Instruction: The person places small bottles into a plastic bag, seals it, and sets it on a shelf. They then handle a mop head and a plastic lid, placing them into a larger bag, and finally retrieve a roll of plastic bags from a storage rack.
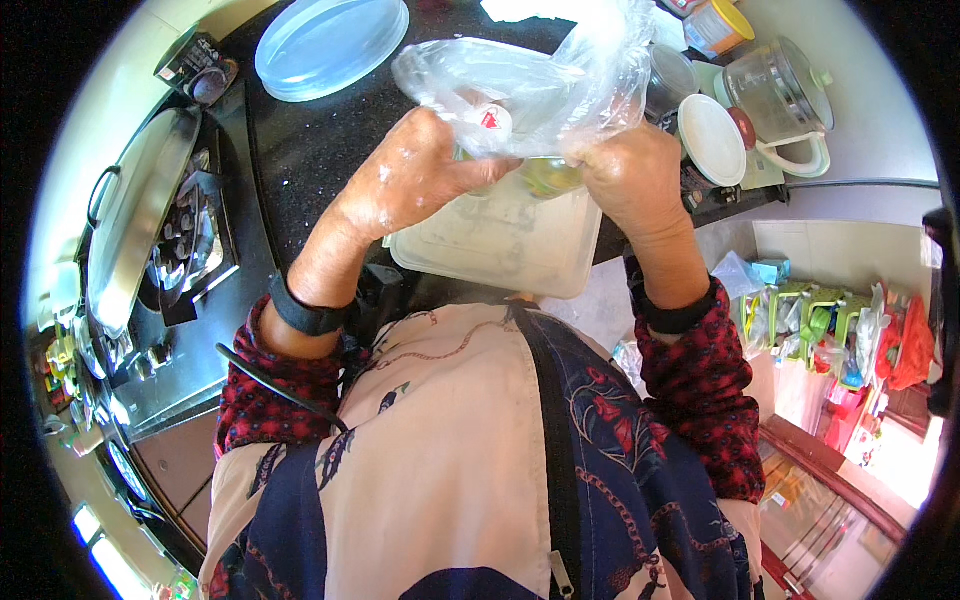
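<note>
A clear plastic bag point(517, 82) is stretched between my two hands above the counter. On its left edge my left hand point(401, 180) grips the film, thumb pointing inward. The right edge is bunched in my right hand point(637, 176), whose fingers are curled. A white round piece with a red mark point(491, 118) shows at the bag, near my left fingers; whether it lies inside or behind the film, I cannot tell. Under the hands is a translucent white plastic lid or box point(499, 236). Something yellow-green point(551, 178) shows between the hands, partly hidden by the bag.
A bluish translucent oval lid point(330, 49) rests on the dark speckled counter point(300, 150). To the right stand a white-lidded jar point(712, 140) and a glass jug with a handle point(780, 90). A gas stove point(184, 247) with a large metal pan lid point(142, 217) is at left.
</note>
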Motion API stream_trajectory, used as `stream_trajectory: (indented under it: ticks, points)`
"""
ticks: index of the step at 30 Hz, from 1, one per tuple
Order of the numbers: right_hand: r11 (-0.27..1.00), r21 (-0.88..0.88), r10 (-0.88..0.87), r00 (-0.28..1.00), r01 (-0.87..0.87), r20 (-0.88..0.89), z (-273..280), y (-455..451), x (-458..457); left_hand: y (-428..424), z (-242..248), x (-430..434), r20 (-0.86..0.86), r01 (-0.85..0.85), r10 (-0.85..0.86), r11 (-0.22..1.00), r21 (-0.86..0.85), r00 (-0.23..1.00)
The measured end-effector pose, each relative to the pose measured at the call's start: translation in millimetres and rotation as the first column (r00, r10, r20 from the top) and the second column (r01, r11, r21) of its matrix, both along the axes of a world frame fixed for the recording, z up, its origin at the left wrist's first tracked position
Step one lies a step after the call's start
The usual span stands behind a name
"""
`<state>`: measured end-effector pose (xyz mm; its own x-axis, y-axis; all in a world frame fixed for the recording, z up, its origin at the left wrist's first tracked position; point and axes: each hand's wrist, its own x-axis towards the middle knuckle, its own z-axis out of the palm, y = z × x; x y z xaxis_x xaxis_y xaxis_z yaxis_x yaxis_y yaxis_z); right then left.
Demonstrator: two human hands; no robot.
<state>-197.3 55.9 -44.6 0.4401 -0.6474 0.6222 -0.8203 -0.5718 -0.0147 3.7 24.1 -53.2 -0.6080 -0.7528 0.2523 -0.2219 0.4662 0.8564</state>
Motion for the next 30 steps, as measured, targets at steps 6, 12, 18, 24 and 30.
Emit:
stream_trajectory:
  ticks: [6,12,18,24,30]
  points:
    - [0.987,0.158,0.078,0.963,-0.037,-0.257,9,-7,-2,-12,-5,3,-0.005,0.133,-0.133,0.987,0.093,0.991]
    - [0.971,0.226,0.119,0.974,-0.073,-0.194,15,-5,4,-13,-12,9,-0.055,0.133,-0.126,0.983,0.127,0.99]
    - [0.936,0.296,0.146,0.975,-0.191,0.166,9,-4,-6,-11,0,9,0.093,0.139,-0.153,0.98,0.144,0.984]
    - [0.899,0.24,0.108,0.717,-0.367,0.689,-6,10,-29,-9,-7,25,0.22,0.197,-0.165,0.972,-0.132,0.962]
    - [0.908,0.418,-0.174,0.873,-0.038,0.456,-38,41,-35,2,-40,14,0.403,0.016,-0.017,1.0,0.006,0.915]
